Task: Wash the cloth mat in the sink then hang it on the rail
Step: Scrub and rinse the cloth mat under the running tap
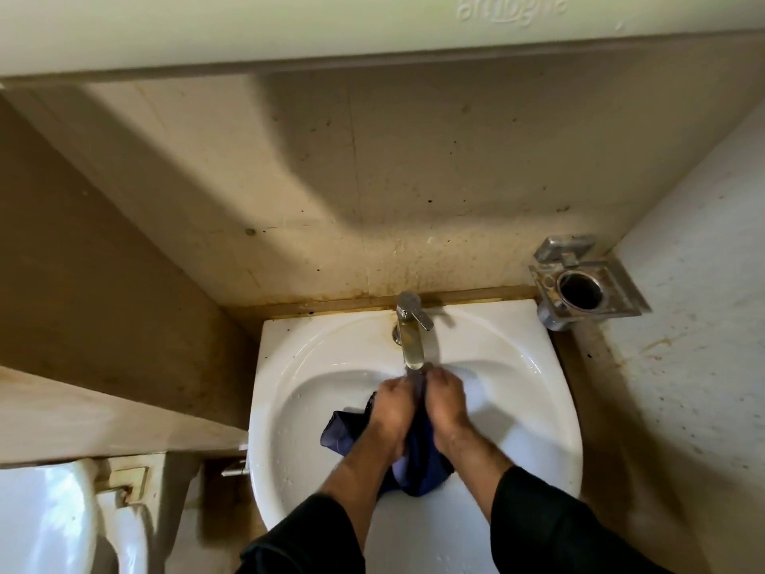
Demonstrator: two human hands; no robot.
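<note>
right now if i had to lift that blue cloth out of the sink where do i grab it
Grip the bunched top of the blue cloth, just under the tap, where the left hand and right hand already hold it. Come from above: the rest hangs loose into the sink.

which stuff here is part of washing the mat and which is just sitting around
In the job:
- blue mat, bunched over the sink
- left hand and right hand, both gripping the mat
- sink
- tap, its spout just above the hands

Just lying about:
- metal holder on the right wall
- toilet at lower left

No rail is in view.
</note>
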